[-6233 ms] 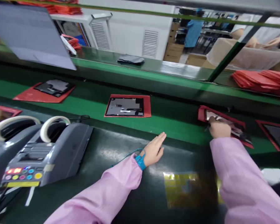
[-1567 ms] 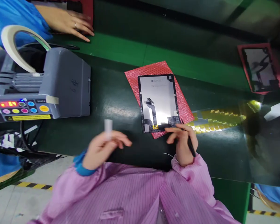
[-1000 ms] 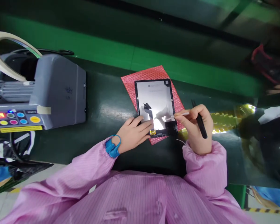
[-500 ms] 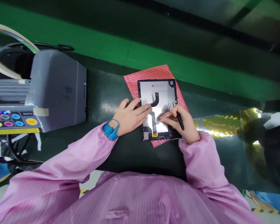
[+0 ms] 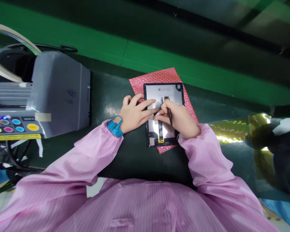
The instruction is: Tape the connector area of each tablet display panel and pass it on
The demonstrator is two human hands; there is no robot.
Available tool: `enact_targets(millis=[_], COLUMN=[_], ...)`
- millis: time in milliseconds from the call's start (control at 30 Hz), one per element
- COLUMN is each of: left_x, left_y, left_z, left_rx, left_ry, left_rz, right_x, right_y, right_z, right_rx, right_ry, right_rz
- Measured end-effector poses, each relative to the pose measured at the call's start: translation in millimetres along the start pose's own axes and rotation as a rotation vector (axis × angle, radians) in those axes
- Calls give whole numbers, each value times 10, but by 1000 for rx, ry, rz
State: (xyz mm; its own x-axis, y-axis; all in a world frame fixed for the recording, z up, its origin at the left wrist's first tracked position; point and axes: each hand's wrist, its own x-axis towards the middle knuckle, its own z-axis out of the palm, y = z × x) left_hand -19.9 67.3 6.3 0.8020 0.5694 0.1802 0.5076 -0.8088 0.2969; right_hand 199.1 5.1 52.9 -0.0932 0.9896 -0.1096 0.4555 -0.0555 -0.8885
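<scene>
A display panel [image 5: 151, 91] with a black frame and silver back lies on a red bubble-wrap sheet [image 5: 156, 75]. A dark flex cable [image 5: 160, 130] with a gold end runs down its middle. My left hand [image 5: 132, 113] is open over the panel's left edge, fingers spread, fingertips on the silver back. My right hand [image 5: 183, 119] is closed above the middle of the panel, with slim black tweezers [image 5: 170, 117] held in its fingers. Thumb and forefinger meet beside the left fingertips; whether they also pinch a small piece there is hidden.
A grey tape dispenser [image 5: 60, 93] with lit buttons stands on the left of the dark green table [image 5: 135, 161]. Shiny yellow film strips [image 5: 232, 130] lie on the right, near white scraps [image 5: 286, 125]. A blue band [image 5: 115, 126] circles my left wrist.
My right hand has moved left and slightly up across the panel, with the tweezers, to beside my left fingertips. My left hand has shifted slightly left and up, its fingers more spread.
</scene>
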Motion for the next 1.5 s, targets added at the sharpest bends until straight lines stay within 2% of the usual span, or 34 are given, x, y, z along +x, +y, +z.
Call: enact_targets(millis=[267,500,833,1133,1267,1400,1500], left_x=[12,8,0,-64,-237,-378,-389], left_y=[-11,-16,-48,-55,50,148,167], left_z=[4,-8,13,33,58,95,94], left_rx=[-56,-32,-82,-73,-43,8,-17], left_ry=[2,-14,-8,52,118,93,75], left_rz=[-23,-24,-37,-37,-8,49,40], right_x=[23,27,0,-28,18,59,110], right_y=[107,136,159,226,237,274,287], right_z=[36,74,107,201,215,245,297], right_rx=[11,62,-1,-79,-181,-296,-370], right_ry=[78,91,108,156,272,432,500], right_rz=[-4,12,-35,-41,-89,-131,-81])
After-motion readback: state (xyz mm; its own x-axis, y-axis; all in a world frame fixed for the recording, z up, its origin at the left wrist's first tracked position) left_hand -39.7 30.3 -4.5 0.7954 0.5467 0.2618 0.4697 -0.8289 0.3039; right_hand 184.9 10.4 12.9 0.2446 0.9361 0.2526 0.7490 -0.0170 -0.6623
